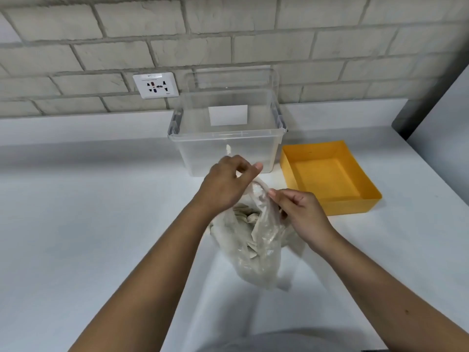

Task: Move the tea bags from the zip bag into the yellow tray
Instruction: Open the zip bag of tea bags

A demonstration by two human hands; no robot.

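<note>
Fingers on crinkled, clear plastic zip bag

I count two hands: my left hand and my right hand. One zip bag. The tea bags inside it lie heaped behind cloudy plastic; I cannot number them. One yellow tray. One clear box with one white label. One clear lid. One wall socket.

- It seemed a home kitchen-style counter: a white worktop spread across the view.
- A grey brick-look wall ran at 12 o'clock.
- A wall socket sat at 11 o'clock.
</note>
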